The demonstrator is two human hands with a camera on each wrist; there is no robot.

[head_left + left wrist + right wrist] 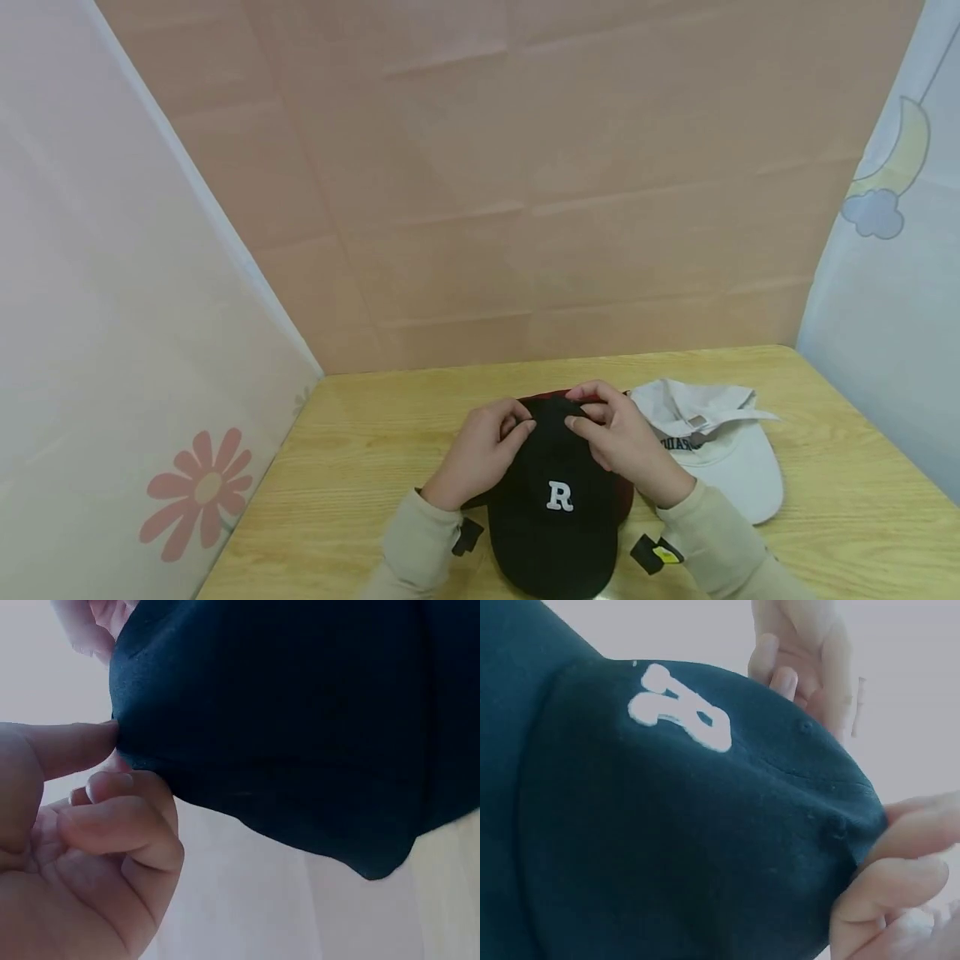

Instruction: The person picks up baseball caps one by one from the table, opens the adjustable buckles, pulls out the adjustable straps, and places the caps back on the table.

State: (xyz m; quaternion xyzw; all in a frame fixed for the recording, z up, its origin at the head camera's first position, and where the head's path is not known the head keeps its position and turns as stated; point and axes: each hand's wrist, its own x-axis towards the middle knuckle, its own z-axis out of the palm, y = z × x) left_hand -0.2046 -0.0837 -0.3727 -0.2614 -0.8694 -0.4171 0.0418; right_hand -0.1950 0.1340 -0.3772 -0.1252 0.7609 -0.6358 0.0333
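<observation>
A black baseball cap (pixel 553 454) with a white letter R on its front is held brim toward the person in the head view. My left hand (pixel 483 450) pinches the cap's crown between thumb and fingers at its far left. On the far right of the crown, my right hand (pixel 628 440) grips the fabric the same way. The right wrist view shows the crown (pixel 705 825) bulging, its edge creased under the fingers. Partly hidden beneath and behind the black cap is a dark red cap (pixel 625 500).
Right of the hands, a white cap (pixel 742 467) with dark lettering lies on the wooden table (pixel 360 467), its back strap sticking out. A brown cloth wall (pixel 525 208) stands behind the table, with pale printed panels on both sides.
</observation>
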